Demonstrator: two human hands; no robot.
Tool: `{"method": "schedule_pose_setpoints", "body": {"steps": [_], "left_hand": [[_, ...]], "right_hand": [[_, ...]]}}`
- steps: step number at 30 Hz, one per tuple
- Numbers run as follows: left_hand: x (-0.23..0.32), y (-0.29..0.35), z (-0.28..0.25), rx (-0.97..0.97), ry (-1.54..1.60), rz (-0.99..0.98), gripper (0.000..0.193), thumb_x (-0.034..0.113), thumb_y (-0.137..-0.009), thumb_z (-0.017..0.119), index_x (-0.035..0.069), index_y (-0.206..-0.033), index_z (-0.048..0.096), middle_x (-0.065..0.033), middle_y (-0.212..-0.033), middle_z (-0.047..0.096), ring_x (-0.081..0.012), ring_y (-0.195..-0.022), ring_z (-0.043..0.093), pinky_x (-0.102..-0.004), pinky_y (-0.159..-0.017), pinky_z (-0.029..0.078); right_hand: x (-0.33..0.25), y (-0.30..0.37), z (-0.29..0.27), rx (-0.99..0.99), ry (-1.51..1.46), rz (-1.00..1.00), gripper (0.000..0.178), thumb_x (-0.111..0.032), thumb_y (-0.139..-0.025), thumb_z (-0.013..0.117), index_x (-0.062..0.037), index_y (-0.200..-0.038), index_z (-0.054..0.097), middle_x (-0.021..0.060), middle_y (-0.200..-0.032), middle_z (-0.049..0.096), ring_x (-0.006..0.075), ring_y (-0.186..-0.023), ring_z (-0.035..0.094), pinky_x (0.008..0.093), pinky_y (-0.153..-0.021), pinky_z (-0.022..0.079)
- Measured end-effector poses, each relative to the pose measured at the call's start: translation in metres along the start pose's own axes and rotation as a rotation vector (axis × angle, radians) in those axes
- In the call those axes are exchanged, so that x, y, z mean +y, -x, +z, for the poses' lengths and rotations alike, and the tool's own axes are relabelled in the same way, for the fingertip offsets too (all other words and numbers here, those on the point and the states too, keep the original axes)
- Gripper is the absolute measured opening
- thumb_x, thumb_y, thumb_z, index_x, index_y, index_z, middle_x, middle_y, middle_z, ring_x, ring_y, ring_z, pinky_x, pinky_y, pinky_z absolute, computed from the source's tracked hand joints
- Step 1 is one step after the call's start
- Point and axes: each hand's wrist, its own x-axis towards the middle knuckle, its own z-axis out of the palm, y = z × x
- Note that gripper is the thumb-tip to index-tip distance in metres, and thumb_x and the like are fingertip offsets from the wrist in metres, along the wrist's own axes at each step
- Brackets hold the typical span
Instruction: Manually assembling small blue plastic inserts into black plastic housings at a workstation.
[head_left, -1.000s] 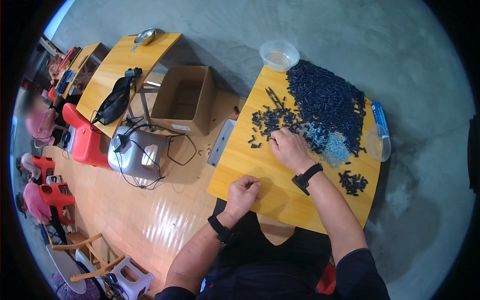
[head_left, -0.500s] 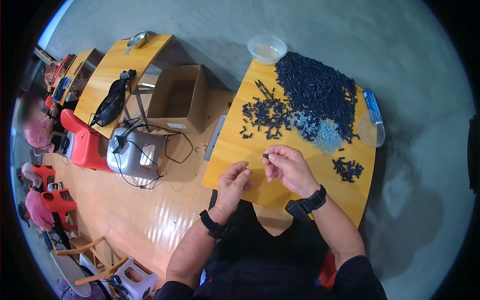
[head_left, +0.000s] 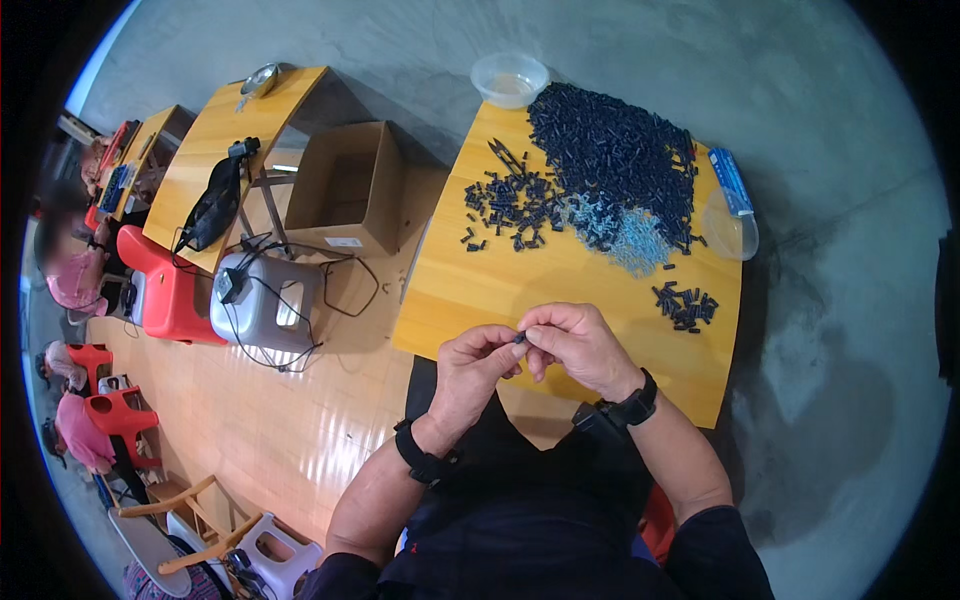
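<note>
A small black cylindrical piece (head_left: 520, 338) sits between the fingertips of both hands, above the table's near edge. My right hand (head_left: 578, 348) pinches it with thumb and forefinger. My left hand (head_left: 472, 372) is closed from the other side, its thumb and forefinger meeting the piece. Beyond the hands, a large heap of similar black pieces (head_left: 610, 150) covers the back of the yellow table (head_left: 450, 300). Small light-blue parts (head_left: 640, 242) lie at its front. A loose scatter of black pieces (head_left: 510, 205) lies on the left, and a smaller group (head_left: 685, 306) on the right.
Pointed tweezers or snips (head_left: 506, 155) lie by the left scatter. A clear bowl (head_left: 510, 80) stands at the far corner; a blue box (head_left: 731, 182) and a clear lid (head_left: 732, 228) are at the right edge. Leftward are a cardboard box (head_left: 345, 190), stools and other people.
My left hand has moved right and up to meet the right hand at the black piece; they were apart before. The view has shifted slightly.
</note>
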Motion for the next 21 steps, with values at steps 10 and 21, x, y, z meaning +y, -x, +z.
{"method": "schedule_pose_setpoints", "body": {"steps": [10,21], "left_hand": [[0.009,0.002,0.011,0.018,-0.026,-0.012,0.013,0.004,-0.085,0.067,-0.001,-0.097,0.066,-0.0059,-0.082,0.067,-0.0109,-0.070,0.061,-0.0224,-0.063,0.049],[0.000,-0.015,-0.013,-0.231,-0.142,-0.439,0.010,0.005,-0.084,0.067,-0.002,-0.091,0.065,-0.0060,-0.075,0.066,-0.0112,-0.062,0.064,-0.0204,-0.056,0.050]], "right_hand": [[0.005,0.005,0.000,0.036,-0.268,-0.007,0.014,-0.008,-0.095,0.051,0.0015,-0.103,0.059,0.0097,-0.085,0.065,0.0135,-0.063,0.061,0.0272,-0.056,0.052],[0.007,0.019,-0.001,0.026,0.532,-0.034,0.013,-0.003,-0.091,0.051,0.0009,-0.093,0.063,0.0027,-0.072,0.059,0.0074,-0.059,0.057,0.0233,-0.053,0.045]]}}
